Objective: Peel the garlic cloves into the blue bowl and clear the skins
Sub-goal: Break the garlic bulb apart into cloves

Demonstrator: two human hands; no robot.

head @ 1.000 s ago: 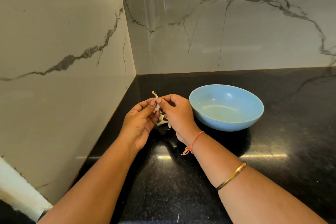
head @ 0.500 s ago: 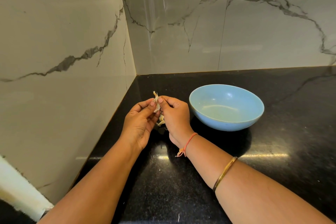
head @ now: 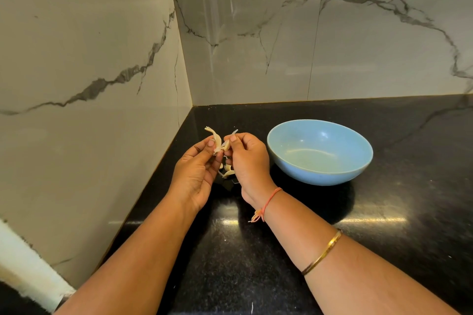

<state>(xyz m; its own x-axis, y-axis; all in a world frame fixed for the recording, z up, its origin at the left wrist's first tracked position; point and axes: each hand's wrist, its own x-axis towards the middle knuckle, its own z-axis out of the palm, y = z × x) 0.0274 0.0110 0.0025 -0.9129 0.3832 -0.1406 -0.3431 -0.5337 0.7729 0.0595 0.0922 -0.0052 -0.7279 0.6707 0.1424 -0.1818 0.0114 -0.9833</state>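
Left hand [head: 197, 169] pinches a curling skin strip [head: 216, 137]; right hand [head: 247, 161] pinches the garlic clove [head: 225, 146], fingertips nearly touching. Loose garlic pieces [head: 228, 171] lie below, between the palms. Blue bowl [head: 320, 174] sits just right of the right hand and looks empty. Advice: hold the clove firm, draw the skin lengthwise and leftward, away from the bowl.

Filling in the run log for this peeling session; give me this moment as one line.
step: peeling | left hand: pinches skin | right hand: pinches garlic clove | blue bowl: empty | countertop: more garlic pieces under hands
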